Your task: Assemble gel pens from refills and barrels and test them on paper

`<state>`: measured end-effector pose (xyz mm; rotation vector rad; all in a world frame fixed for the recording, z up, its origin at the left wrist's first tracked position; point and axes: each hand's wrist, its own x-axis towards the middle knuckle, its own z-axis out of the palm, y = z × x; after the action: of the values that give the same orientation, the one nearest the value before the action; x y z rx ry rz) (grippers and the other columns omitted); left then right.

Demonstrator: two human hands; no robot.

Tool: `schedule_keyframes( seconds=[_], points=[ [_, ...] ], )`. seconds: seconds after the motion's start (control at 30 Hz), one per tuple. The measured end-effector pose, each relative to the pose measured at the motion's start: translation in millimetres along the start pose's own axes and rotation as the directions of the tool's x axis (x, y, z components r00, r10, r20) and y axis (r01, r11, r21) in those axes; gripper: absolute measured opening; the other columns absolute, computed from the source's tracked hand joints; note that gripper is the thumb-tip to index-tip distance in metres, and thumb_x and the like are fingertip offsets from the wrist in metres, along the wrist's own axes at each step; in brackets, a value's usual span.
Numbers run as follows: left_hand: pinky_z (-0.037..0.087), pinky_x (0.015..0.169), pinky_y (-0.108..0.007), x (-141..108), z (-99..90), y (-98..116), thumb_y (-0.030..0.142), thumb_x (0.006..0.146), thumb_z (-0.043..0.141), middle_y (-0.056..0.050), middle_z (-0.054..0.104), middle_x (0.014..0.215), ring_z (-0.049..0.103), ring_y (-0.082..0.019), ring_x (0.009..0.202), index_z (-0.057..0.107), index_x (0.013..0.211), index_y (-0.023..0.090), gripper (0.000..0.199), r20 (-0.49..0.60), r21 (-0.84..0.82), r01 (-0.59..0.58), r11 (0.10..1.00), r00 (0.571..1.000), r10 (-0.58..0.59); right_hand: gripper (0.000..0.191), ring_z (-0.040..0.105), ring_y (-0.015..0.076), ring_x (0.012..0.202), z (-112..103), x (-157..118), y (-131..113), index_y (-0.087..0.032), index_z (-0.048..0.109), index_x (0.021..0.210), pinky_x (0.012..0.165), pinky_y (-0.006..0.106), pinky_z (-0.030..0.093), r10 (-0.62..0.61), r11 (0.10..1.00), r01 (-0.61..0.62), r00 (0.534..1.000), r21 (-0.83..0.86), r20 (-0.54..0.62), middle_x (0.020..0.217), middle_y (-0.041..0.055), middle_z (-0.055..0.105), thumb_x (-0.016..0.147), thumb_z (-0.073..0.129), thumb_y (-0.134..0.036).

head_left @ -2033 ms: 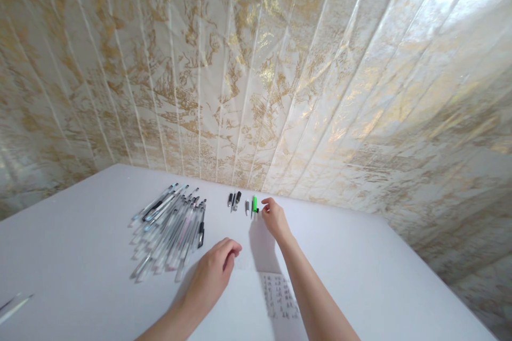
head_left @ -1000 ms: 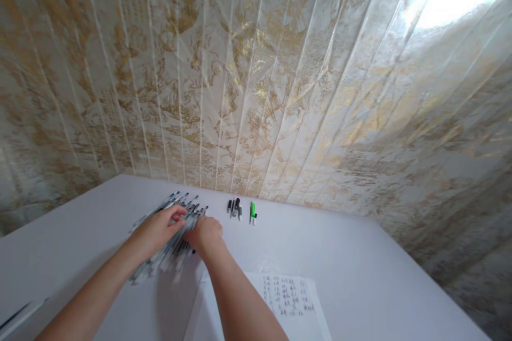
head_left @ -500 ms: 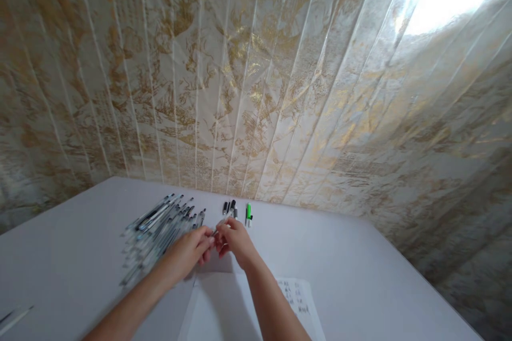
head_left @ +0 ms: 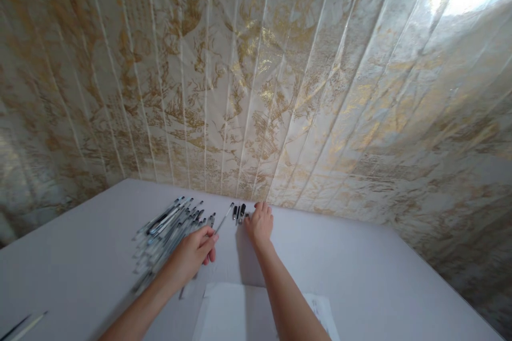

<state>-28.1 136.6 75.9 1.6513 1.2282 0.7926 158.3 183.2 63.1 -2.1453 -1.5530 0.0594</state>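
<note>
A slim clear pen [head_left: 224, 219] with a dark tip end slants up out of my left hand [head_left: 198, 249], whose fingers are closed around it. Farther forward and to the right, my right hand [head_left: 260, 224] is down at the table with its fingers bent; whatever is under them is hidden. Just left of those fingertips lie several short black caps or markers [head_left: 239, 211]. Beside and behind my left hand spreads a large pile of clear pens [head_left: 172, 229] with dark ends, partly covered by the hand and forearm.
White paper [head_left: 224, 309] lies near the front edge of view, partly under my right forearm, with handwriting at its right side. Two thin sticks or pens [head_left: 30, 325] are at the lower left. A gold-patterned covering [head_left: 248, 90] rises behind the pale table [head_left: 360, 272].
My hands have parted. The right one has moved forward and right, over where the green marker lay, which is now out of sight. The pen stays in my left hand.
</note>
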Motion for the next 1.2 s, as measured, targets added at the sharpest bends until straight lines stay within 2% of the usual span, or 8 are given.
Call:
schedule_keyframes(
  seconds=[0.13, 0.3, 0.47, 0.7, 0.87, 1.0, 1.1, 1.2],
  points=[
    [0.039, 0.049, -0.024, 3.0, 0.2, -8.3, 0.051, 0.079, 0.046, 0.004, 0.059, 0.052, 0.05, -0.013, 0.046, 0.05, 0.075, 0.021, 0.03, 0.004, -0.002, 0.001, 1.0, 1.0, -0.001, 0.029, 0.057, 0.0242, 0.105, -2.5, 9.1, 16.8, -0.016, 0.056, 0.118, 0.087, 0.042, 0.048, 0.103, 0.993, -0.102, 0.994, -0.054, 0.022, 0.121, 0.0099, 0.057, 0.092, 0.056, -0.029],
    [0.038, 0.048, -0.024, 4.3, 4.7, -16.9, 0.05, 0.082, 0.046, 0.003, 0.061, 0.054, 0.051, -0.014, 0.048, 0.051, 0.076, 0.021, 0.03, 0.032, 0.003, -0.017, 1.0, 0.999, 0.017, 0.033, 0.063, 0.0222, 0.098, -3.0, 17.2, 27.1, -0.016, 0.057, 0.12, 0.082, 0.043, 0.054, 0.169, 0.981, -0.152, 0.974, -0.118, 0.154, 0.119, 0.0088, 0.06, 0.093, 0.058, -0.034],
    [0.039, 0.049, -0.025, 4.2, 7.3, -18.1, 0.052, 0.083, 0.045, 0.003, 0.062, 0.054, 0.053, -0.014, 0.047, 0.05, 0.074, 0.022, 0.032, 0.043, 0.01, -0.021, 1.0, 0.999, 0.02, 0.032, 0.062, 0.0227, 0.1, 3.2, 24.4, 15.2, -0.016, 0.056, 0.121, 0.083, 0.043, 0.054, 0.171, 0.98, -0.142, 0.959, -0.14, 0.225, 0.121, 0.009, 0.059, 0.093, 0.059, -0.031],
    [0.038, 0.049, -0.024, 4.0, 6.8, -18.0, 0.048, 0.084, 0.044, 0.003, 0.062, 0.054, 0.053, -0.015, 0.048, 0.05, 0.075, 0.022, 0.028, 0.031, 0.025, -0.021, 0.999, 0.999, 0.021, 0.031, 0.062, 0.0226, 0.101, 8.4, 34.5, 0.5, -0.017, 0.057, 0.121, 0.083, 0.042, 0.054, 0.15, 0.986, -0.126, 0.956, -0.107, 0.253, 0.122, 0.0092, 0.059, 0.093, 0.059, -0.03],
    [0.04, 0.054, -0.025, -5.7, 19.3, -3.8, 0.044, 0.088, 0.04, 0.004, 0.059, 0.056, 0.054, -0.015, 0.052, 0.05, 0.081, 0.022, 0.025, 0.03, 0.03, -0.052, 0.998, 0.998, 0.051, 0.031, 0.062, 0.0226, 0.1, 2.1, 36.1, 3.3, -0.017, 0.057, 0.12, 0.083, 0.042, 0.054, 0.104, 0.994, -0.097, 0.963, -0.042, 0.247, 0.121, 0.0089, 0.06, 0.092, 0.059, -0.031],
    [0.041, 0.063, -0.027, -22.9, 46.9, 5.8, 0.041, 0.092, 0.036, 0.002, 0.059, 0.067, 0.056, -0.016, 0.064, 0.049, 0.081, 0.023, 0.024, 0.019, 0.046, -0.12, 0.992, 0.993, 0.12, 0.03, 0.062, 0.0217, 0.1, -17.8, 7.1, 23.9, -0.016, 0.056, 0.121, 0.085, 0.039, 0.052, -0.016, 0.998, 0.004, 0.983, 0.064, 0.186, 0.119, 0.0093, 0.06, 0.093, 0.056, -0.026],
    [0.042, 0.072, -0.03, -36.0, 68.6, 2.5, 0.034, 0.093, 0.038, -0.003, 0.061, 0.082, 0.058, -0.02, 0.079, 0.05, 0.082, 0.023, 0.019, -0.002, 0.173, -0.224, 0.959, 0.974, 0.228, 0.027, 0.062, 0.0189, 0.097, -36.7, -40.7, 49.5, -0.016, 0.059, 0.117, 0.085, 0.029, 0.048, -0.147, 0.982, 0.126, 0.978, 0.144, 0.149, 0.107, 0.008, 0.064, 0.09, 0.052, -0.014],
    [0.042, 0.078, -0.034, -45.5, 82.4, -5.8, 0.029, 0.095, 0.035, -0.004, 0.06, 0.086, 0.057, -0.022, 0.085, 0.051, 0.084, 0.023, 0.02, 0.026, 0.294, -0.319, 0.901, 0.945, 0.326, 0.023, 0.059, 0.0205, 0.091, -50.4, -97.1, 75.9, -0.019, 0.065, 0.095, 0.082, 0.03, 0.046, -0.234, 0.963, 0.209, 0.961, 0.169, 0.144, 0.093, 0.0054, 0.064, 0.083, 0.051, -0.005]
  ],
)
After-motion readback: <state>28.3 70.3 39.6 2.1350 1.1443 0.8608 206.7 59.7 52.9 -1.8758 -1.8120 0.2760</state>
